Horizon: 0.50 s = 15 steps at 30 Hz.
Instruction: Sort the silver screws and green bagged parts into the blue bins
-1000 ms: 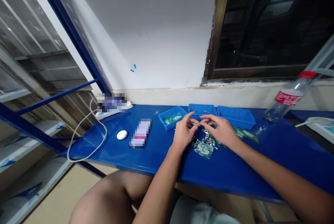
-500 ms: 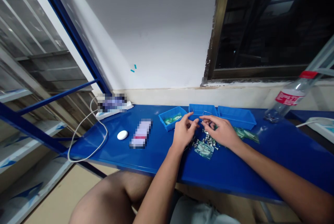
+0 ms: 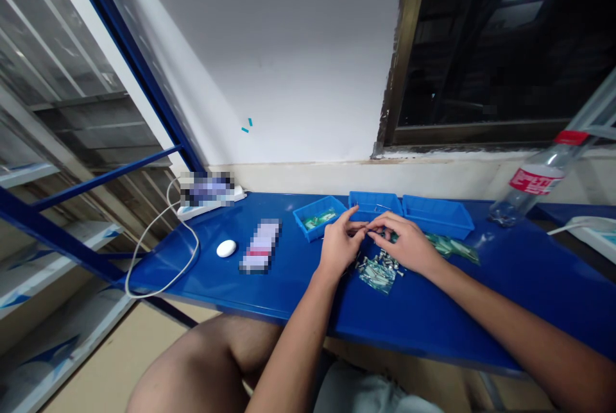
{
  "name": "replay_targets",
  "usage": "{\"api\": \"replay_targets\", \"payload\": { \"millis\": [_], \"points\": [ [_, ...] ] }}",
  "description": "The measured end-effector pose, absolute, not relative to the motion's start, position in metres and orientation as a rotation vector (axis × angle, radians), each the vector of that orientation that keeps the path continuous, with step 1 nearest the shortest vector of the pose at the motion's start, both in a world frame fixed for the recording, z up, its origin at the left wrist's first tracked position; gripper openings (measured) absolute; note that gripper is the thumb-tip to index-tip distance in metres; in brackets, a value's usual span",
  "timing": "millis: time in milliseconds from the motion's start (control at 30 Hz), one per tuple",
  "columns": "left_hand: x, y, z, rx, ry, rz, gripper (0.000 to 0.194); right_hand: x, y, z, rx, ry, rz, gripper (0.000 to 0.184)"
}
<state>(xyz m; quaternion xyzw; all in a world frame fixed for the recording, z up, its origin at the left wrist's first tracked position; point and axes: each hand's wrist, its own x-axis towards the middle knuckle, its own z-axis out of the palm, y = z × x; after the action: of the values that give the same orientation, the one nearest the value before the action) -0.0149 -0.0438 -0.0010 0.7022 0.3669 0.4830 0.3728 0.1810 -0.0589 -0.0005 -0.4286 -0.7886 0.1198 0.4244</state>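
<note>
My left hand and my right hand meet fingertip to fingertip above the blue table, both pinched on a tiny metal part that is too small to name. Just below them lies a pile of small silver screws on a clear green-tinted bag. Behind the hands stand three blue bins: the left bin holds green-tinted bags, the middle bin and the right bin show little inside.
A white oval object and a blurred flat pack lie to the left. A white power strip with its cable sits at the back left. A plastic bottle leans at the right. More green bags lie beside my right wrist.
My fingertips parted slightly half a second ago and have come back together in a pinch over the screws. The hands stay in the same spot.
</note>
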Motion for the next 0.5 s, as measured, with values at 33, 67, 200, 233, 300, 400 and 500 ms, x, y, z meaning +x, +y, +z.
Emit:
{"api": "replay_targets", "payload": {
  "millis": [33,67,200,233,300,400,500],
  "points": [
    [-0.0152,-0.0438,-0.0015,1.823,0.953,1.244,0.057,0.1803,-0.0599,0.0004,-1.078,-1.963,0.309,0.016],
    [-0.0155,-0.0439,-0.002,1.855,0.967,1.246,0.057,0.1798,-0.0607,0.0012,-1.086,-1.95,0.314,0.017],
    [-0.0172,-0.0443,-0.0049,2.015,1.024,1.194,0.055,0.1798,-0.0611,0.0021,-1.102,-1.939,0.313,0.018],
    [-0.0178,-0.0443,-0.0056,2.052,1.036,1.17,0.054,0.1801,-0.0607,0.0017,-1.102,-1.95,0.312,0.017],
    [-0.0187,-0.0442,-0.0066,2.109,1.063,1.133,0.053,0.1806,-0.0597,0.0011,-1.103,-1.982,0.312,0.016],
    [-0.0188,-0.0448,-0.0062,2.174,1.066,1.103,0.054,0.1808,-0.0596,0.0016,-1.124,-2.005,0.301,0.013],
    [-0.0168,-0.0457,-0.0033,2.187,1.022,1.141,0.053,0.1812,-0.0611,0.0043,-1.17,-1.963,0.282,0.014]
  ]
}}
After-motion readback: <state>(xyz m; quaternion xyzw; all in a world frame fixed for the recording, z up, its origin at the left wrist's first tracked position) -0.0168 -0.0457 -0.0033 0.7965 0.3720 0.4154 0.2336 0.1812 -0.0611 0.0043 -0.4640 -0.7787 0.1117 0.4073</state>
